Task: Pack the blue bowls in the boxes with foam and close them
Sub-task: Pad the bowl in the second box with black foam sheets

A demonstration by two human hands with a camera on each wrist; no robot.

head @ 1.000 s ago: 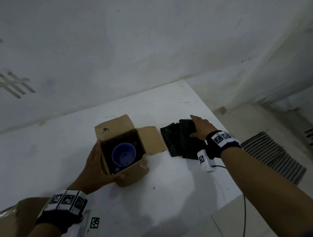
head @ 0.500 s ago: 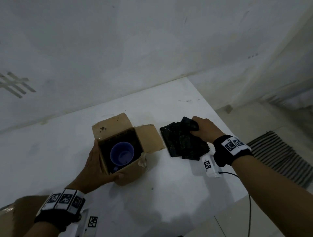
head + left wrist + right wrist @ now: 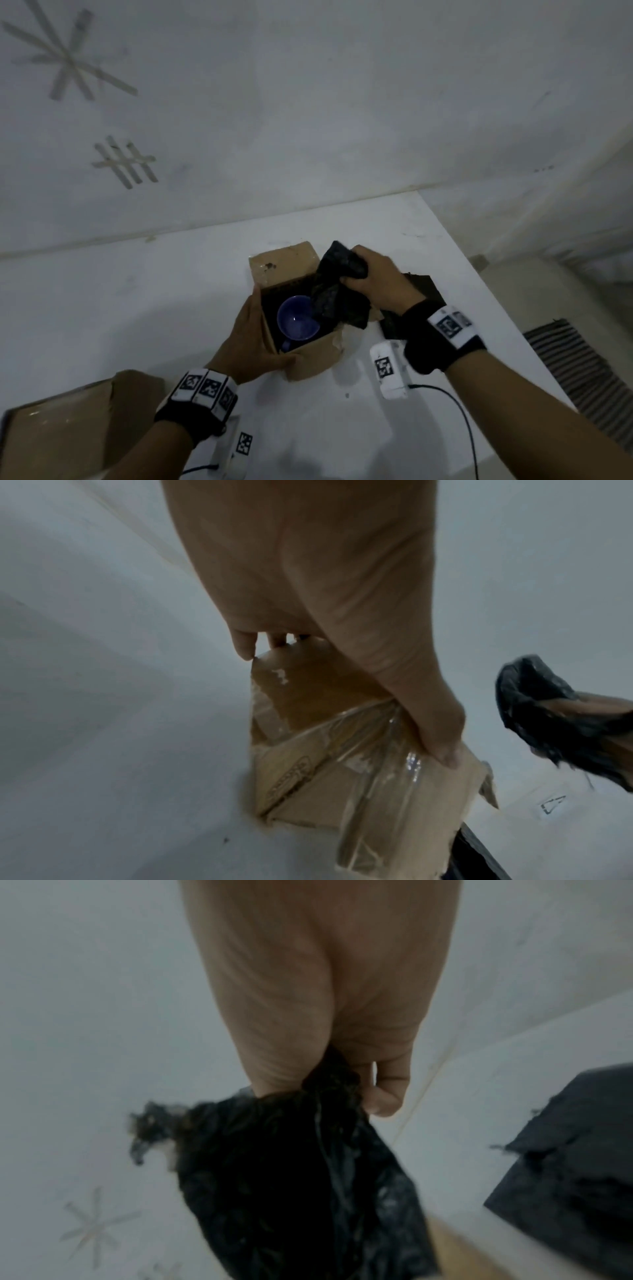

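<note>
A blue bowl (image 3: pixel 297 318) sits inside an open cardboard box (image 3: pixel 310 359) on the white table (image 3: pixel 137 301). My left hand (image 3: pixel 255 337) grips the box's near-left corner, thumb on the front wall; in the left wrist view the hand (image 3: pixel 342 647) wraps the taped box (image 3: pixel 342 777). My right hand (image 3: pixel 375 279) holds a crumpled black foam sheet (image 3: pixel 337 294) over the box's right side, hanging partly across the opening. The right wrist view shows the fist (image 3: pixel 342 1053) clenching the foam sheet (image 3: pixel 291 1177).
More black foam (image 3: pixel 424 287) lies on the table right of the box, partly behind my right wrist. A second cardboard box (image 3: pixel 68 428) stands at the near left. The table's right edge drops to the floor with a striped mat (image 3: pixel 582 377).
My right hand gathered one foam sheet from the pile, lifted it and carried it left over the box. The left hand stayed on the box.
</note>
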